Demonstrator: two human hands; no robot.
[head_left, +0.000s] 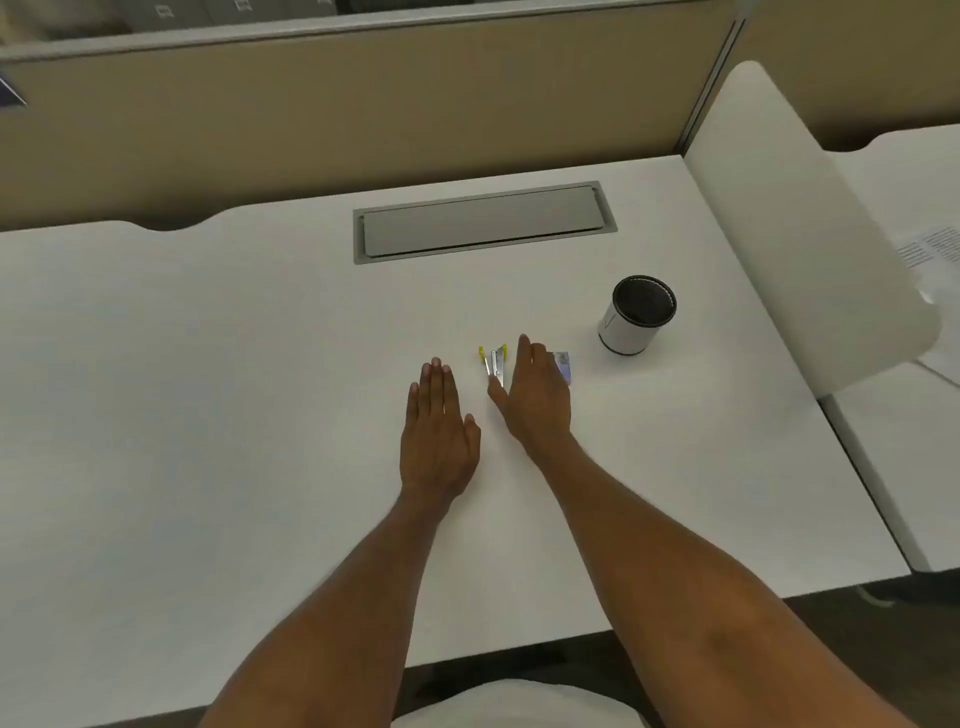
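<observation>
Both my hands lie over a white desk (208, 389). My left hand (439, 431) is flat, fingers straight and together, palm down, holding nothing. My right hand (535, 400) is stretched out with straight fingers, tilted on its edge. A few small pens with yellow tips (493, 361) lie on the desk just left of its fingers. A small bluish card or packet (563, 366) shows at the hand's right side, partly hidden by it. A white cylindrical holder with a dark inside (636, 317) stands upright further right and back.
A grey cable hatch (483, 223) is set into the desk's back. A beige partition wall (363, 119) rises behind it. A white divider panel (789, 223) stands at the right edge, with printed paper (930, 249) on the neighbouring desk.
</observation>
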